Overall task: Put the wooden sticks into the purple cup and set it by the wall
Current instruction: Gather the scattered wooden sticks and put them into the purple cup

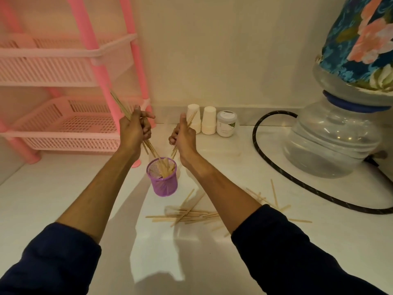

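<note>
Sticks going into cup, both hands loaded.
Left hand (135, 129) and right hand (182, 135) each grip sticks (152, 149) angled into cup (162, 179), mid-counter (63, 199), away from wall. Risk: crossed bundles jam or tip cup; loose sticks (191, 215) remain.

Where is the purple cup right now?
The purple cup stands mid-counter in the head view, just below both hands, with loose sticks scattered in front of it, away from the wall.

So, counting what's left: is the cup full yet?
Not full: the cup holds sticks with mesh still showing inside, and more sticks lie on the counter.
</note>
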The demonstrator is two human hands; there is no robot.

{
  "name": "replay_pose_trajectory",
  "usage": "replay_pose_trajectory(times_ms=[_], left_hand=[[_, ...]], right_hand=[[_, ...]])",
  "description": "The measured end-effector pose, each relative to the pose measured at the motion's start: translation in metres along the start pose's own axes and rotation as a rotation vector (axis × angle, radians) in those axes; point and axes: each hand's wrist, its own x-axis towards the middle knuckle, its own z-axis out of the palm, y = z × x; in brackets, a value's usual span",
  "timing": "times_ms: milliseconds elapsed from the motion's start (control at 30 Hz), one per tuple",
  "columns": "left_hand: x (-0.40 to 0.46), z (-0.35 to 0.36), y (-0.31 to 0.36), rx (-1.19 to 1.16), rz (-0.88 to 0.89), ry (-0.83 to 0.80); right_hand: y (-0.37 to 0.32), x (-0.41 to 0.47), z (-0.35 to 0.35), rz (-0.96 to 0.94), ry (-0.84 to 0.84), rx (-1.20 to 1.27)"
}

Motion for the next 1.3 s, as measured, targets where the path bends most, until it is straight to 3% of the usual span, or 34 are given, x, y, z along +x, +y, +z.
replay_pose_trajectory(times_ms=[233, 500, 733, 933, 1167, 1300], left_hand=[[-0.015, -0.001, -0.043, 0.123, 0.03, -0.018], [-0.033, 0.004, -0.087, 0.087, -0.069, 0.075], [-0.036, 0.005, -0.088, 0.268, 0.042, 0.102], [-0.032, 0.005, -0.084, 0.266, 0.058, 0.141], [-0.032, 0.0, -0.084, 0.156, -0.013, 0.17], [-0.037, -0.006, -0.085, 0.358, 0.027, 0.117]], right_hand=[[0.033, -0.003, 0.005, -0.051, 0.023, -0.274], [0.069, -0.009, -0.003, -0.05, 0.045, -0.372], [0.077, -0.013, -0.002, -0.071, 0.04, -0.31], [0.069, -0.01, 0.004, -0.105, 0.108, -0.328], [0.065, -0.01, -0.009, -0.165, 0.056, -0.355], [0.064, -0.015, -0.019, -0.227, -0.034, -0.495]])
